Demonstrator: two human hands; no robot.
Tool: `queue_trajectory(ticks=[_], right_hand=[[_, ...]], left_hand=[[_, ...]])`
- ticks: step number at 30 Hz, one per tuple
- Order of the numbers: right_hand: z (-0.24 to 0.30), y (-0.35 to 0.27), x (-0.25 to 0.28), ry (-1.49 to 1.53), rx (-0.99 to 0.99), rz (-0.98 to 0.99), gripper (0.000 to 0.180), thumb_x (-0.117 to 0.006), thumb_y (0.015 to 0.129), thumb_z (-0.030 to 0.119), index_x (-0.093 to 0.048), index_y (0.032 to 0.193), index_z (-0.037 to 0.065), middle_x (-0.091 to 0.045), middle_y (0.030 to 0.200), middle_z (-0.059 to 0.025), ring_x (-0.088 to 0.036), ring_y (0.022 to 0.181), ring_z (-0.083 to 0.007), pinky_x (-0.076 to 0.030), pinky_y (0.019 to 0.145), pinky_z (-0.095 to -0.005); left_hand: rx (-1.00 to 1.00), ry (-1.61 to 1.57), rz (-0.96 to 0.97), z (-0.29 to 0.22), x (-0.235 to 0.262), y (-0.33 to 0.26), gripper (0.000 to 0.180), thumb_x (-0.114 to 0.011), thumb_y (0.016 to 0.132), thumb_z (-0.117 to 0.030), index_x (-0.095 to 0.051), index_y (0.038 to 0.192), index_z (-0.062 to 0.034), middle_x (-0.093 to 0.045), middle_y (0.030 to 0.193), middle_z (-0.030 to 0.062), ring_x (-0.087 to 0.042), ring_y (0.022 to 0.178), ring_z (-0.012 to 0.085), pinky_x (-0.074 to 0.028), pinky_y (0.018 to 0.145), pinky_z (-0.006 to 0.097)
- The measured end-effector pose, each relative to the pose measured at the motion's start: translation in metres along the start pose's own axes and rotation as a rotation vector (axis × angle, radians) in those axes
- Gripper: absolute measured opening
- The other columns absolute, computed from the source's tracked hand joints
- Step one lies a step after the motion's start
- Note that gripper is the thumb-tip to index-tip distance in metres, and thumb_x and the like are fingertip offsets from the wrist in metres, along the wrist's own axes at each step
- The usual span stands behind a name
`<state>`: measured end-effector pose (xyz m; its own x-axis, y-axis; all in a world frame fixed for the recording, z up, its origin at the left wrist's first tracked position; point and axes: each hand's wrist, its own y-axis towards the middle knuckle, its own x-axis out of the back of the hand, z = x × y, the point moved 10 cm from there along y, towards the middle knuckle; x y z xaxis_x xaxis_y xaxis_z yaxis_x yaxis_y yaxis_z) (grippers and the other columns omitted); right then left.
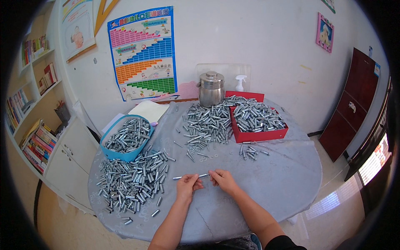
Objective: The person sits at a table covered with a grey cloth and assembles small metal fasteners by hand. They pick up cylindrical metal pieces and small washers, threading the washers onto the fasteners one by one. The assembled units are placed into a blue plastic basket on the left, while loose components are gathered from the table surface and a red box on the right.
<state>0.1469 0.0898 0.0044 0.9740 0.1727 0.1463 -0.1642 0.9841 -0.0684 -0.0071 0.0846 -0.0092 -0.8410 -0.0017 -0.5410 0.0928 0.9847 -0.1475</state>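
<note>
My left hand [188, 186] is closed round a shiny metal expansion bolt [178, 178], held level over the front middle of the table. My right hand [223, 181] pinches the right end of the same bolt; its fingers cover whatever small part sits there. Left of my hands spreads a pile of metal sleeves [133, 181]. Beyond them lies a heap of slimmer metal bolts [208, 125], with small washers [195, 148] scattered along its near edge. A few bolts [250, 153] lie apart, short of the red box.
A blue basket [124, 157] full of metal sleeves stands at the back left. The red box [262, 135], heaped with metal pieces, is at the back right. Behind are a steel canister [211, 89] and a white spray bottle [240, 83]. The grey-covered table [275, 179] has a rounded edge.
</note>
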Motion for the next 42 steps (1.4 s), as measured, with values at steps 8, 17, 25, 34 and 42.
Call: queue_trajectory(ticks=[8, 17, 25, 34, 42], right_hand=[[0.002, 0.002, 0.000, 0.107, 0.021, 0.027, 0.040, -0.041, 0.096, 0.036, -0.062, 0.099, 0.002, -0.058, 0.074, -0.0025, -0.054, 0.060, -0.0093, -0.042, 0.053, -0.0218], [0.013, -0.003, -0.002, 0.116, 0.049, 0.003, 0.038, -0.042, 0.095, 0.034, -0.062, 0.103, 0.003, -0.062, 0.084, -0.0044, -0.056, 0.065, -0.0095, -0.044, 0.055, -0.0224], [0.013, -0.002, -0.011, 0.127, 0.087, 0.044, 0.027, -0.054, 0.091, 0.025, -0.060, 0.105, 0.003, -0.062, 0.084, -0.0036, -0.056, 0.068, -0.0095, -0.046, 0.057, -0.0232], [-0.003, 0.010, 0.052, 0.189, 0.061, -0.285, 0.024, -0.055, 0.090, 0.024, -0.058, 0.099, 0.002, -0.059, 0.075, -0.0039, -0.054, 0.063, -0.0103, -0.044, 0.052, -0.0240], [-0.073, -0.009, 0.186, 0.692, 0.118, -0.905, 0.030, -0.054, 0.090, 0.024, -0.051, 0.112, 0.003, -0.061, 0.085, -0.0071, -0.055, 0.064, -0.0116, -0.046, 0.053, -0.0253]], left_hand=[[-0.013, -0.018, -0.083, -0.003, 0.008, 0.000, 0.014, -0.062, 0.084, -0.010, -0.056, 0.086, 0.0019, -0.062, 0.074, 0.0122, -0.060, 0.057, 0.0162, -0.056, 0.053, 0.031], [-0.021, -0.029, -0.072, -0.002, 0.007, 0.002, 0.015, -0.062, 0.084, -0.011, -0.055, 0.088, 0.0020, -0.061, 0.074, 0.0128, -0.060, 0.057, 0.0166, -0.057, 0.054, 0.032], [-0.019, 0.065, -0.009, -0.001, -0.001, 0.000, 0.012, -0.060, 0.086, -0.009, -0.056, 0.090, 0.0003, -0.061, 0.075, 0.0108, -0.060, 0.061, 0.0166, -0.056, 0.057, 0.032], [-0.078, 0.119, 0.016, -0.009, -0.012, -0.002, 0.016, -0.057, 0.087, -0.008, -0.057, 0.100, 0.0012, -0.064, 0.087, 0.0145, -0.063, 0.066, 0.0197, -0.057, 0.059, 0.033], [-0.077, 0.146, -0.076, -0.020, 0.008, -0.003, 0.016, -0.055, 0.089, -0.009, -0.057, 0.100, 0.0017, -0.064, 0.089, 0.0144, -0.061, 0.066, 0.0183, -0.056, 0.058, 0.032]])
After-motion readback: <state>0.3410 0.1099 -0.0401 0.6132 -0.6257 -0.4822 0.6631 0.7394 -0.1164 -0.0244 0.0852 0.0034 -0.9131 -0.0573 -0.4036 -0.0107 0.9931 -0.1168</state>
